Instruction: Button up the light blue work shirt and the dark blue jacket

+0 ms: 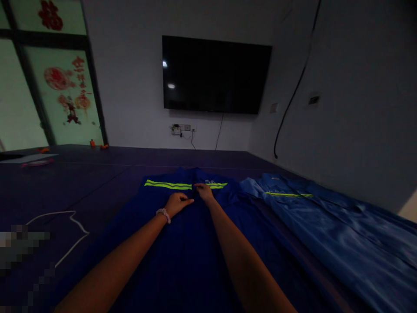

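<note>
A dark blue work jacket [182, 243] with a neon yellow stripe [167, 185] across the chest lies flat on the dark surface in front of me. My left hand [177, 203], with a pale bracelet at the wrist, rests closed on the jacket's middle front, fingers pinched at the fabric. My right hand [204, 191] is closed just beyond it, gripping the jacket's front opening near the stripe. The two hands almost touch. What the fingertips pinch is too small and dark to make out beyond the cloth.
A lighter blue jacket [325, 226] with a yellow stripe lies spread to the right. A white cord [73, 221] loops on the dark surface [81, 182] at left. A black television [215, 74] hangs on the far wall above a socket. Windows with red decorations stand at left.
</note>
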Demonstrator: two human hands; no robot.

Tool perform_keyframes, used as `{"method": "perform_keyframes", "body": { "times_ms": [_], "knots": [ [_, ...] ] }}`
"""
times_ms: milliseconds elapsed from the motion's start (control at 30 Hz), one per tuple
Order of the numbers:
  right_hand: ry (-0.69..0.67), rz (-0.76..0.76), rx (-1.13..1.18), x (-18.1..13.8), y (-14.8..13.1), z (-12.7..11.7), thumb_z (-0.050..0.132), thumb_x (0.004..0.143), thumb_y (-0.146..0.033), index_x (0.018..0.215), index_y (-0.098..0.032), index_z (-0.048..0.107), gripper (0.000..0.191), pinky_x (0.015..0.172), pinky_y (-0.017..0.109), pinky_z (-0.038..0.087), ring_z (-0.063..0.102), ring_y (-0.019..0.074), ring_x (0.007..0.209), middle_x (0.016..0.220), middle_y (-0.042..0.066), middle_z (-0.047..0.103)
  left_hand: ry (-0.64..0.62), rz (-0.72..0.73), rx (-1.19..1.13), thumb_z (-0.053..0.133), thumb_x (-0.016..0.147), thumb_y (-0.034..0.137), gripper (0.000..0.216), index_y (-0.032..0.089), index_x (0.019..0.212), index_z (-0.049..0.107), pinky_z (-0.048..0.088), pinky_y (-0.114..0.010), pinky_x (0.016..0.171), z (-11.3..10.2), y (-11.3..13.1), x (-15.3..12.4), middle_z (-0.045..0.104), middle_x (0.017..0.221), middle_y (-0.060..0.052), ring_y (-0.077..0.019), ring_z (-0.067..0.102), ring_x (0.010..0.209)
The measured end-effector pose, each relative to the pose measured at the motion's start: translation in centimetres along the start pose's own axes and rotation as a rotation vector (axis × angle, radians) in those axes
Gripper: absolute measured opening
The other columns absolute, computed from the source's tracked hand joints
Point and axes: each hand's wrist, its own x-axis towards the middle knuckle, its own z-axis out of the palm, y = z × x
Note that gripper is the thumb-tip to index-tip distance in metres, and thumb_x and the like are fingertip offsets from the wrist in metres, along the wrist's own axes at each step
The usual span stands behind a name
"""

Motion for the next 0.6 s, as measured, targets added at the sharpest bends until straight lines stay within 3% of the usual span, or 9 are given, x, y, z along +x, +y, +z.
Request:
{"method": "perform_keyframes", "body": {
  "times_ms": [133,267,400,600],
  "knots": [
    [0.103,0.028,0.029,-0.9,-0.2,-0.7,0.045,0.070,-0.017,0.100,-0.013,0.062,0.034,0.068,0.025,0.047,0.061,0.0152,0.075,0.084,0.006,0.066,0.026,-0.008,-0.111,0.065,0.062,0.033,0.019,0.014,0.066,0.064,0.045,-0.023,0.069,-0.7,0.0,-2.1,0.063,0.086,-0.005,-0.0154,0.058,0.080],
    [0.142,0.024,-0.002,-2.9,-1.1,-1.3,0.047,0.071,-0.020,0.091,-0.014,0.064,0.027,0.064,0.024,0.046,0.061,0.0157,0.068,0.077,0.005,0.067,0.010,0.008,-0.071,0.062,0.065,0.028,0.017,0.015,0.055,0.061,0.046,-0.024,0.074,-0.8,0.5,-2.6,0.062,0.088,-0.006,-0.0156,0.058,0.086],
    [-0.064,-0.068,-0.186,-5.9,-2.8,-1.6,0.050,0.074,-0.027,0.077,-0.018,0.068,0.021,0.060,0.021,0.043,0.061,0.0146,0.068,0.075,0.003,0.068,0.020,0.007,0.006,0.058,0.068,0.024,0.016,0.015,0.056,0.063,0.044,-0.026,0.080,-0.9,0.9,-2.4,0.063,0.090,-0.008,-0.0163,0.058,0.088],
    [-0.320,-0.186,-0.461,-9.2,-4.3,-3.1,0.053,0.075,-0.030,0.081,-0.022,0.070,0.020,0.055,0.020,0.038,0.060,0.0133,0.066,0.074,0.001,0.068,-0.020,0.022,0.054,0.052,0.073,0.023,0.019,0.017,0.063,0.067,0.043,-0.028,0.086,-1.2,1.0,-2.5,0.064,0.098,-0.008,-0.0169,0.058,0.092]
  ]
}}
